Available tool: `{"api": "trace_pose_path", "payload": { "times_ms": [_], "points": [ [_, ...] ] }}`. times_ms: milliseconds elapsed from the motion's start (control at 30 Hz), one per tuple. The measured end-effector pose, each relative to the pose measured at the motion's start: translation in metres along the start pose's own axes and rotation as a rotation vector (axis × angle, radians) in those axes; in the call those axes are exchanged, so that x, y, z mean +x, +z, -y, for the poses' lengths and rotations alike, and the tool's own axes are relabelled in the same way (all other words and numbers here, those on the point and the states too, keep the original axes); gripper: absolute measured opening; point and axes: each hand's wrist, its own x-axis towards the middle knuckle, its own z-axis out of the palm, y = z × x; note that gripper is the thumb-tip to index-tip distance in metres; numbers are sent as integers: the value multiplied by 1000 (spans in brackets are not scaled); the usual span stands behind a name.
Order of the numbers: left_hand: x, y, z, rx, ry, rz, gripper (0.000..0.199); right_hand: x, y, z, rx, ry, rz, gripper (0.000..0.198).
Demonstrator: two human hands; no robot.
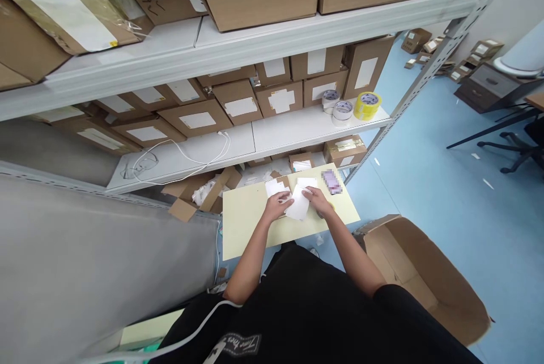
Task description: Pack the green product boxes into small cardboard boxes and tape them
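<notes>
Above the table [242,231], the right hand [318,201] pinches the white paper [298,207], while the left hand [276,206] curls at its other edge, probably for steadying, its exact hold unclear.

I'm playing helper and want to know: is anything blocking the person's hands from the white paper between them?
Nothing visible is in the way. The right hand holds the white paper near its top right, and the left hand is right by its left edge.
</notes>
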Motion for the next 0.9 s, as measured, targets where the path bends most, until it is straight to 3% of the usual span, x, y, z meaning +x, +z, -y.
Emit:
{"api": "trace_pose_path", "payload": {
  "times_ms": [67, 100, 200, 300, 567, 900],
  "points": [
    [-1, -3, 1, -160, -79, 75, 43, -3, 0, 7, 102, 37, -31, 43],
    [-3, -4, 0, -230, -98, 41, 45, -5, 1, 10, 163, 64, -61, 42],
    [-12, -6, -5, -393, -116, -200, 48, -16, 6, 18, 234, 122, -79, 43],
    [-23, -7, -14, -483, -107, -317, 49, -33, 9, 21, 243, 133, -8, 38],
    [-44, -4, -30, -482, -57, -398, 43, -56, 19, 28, 250, 35, 11, 37],
    [-63, 1, -34, -457, -38, -423, 44, -66, 24, 24, 227, 20, 2, 38]
  ]
}}
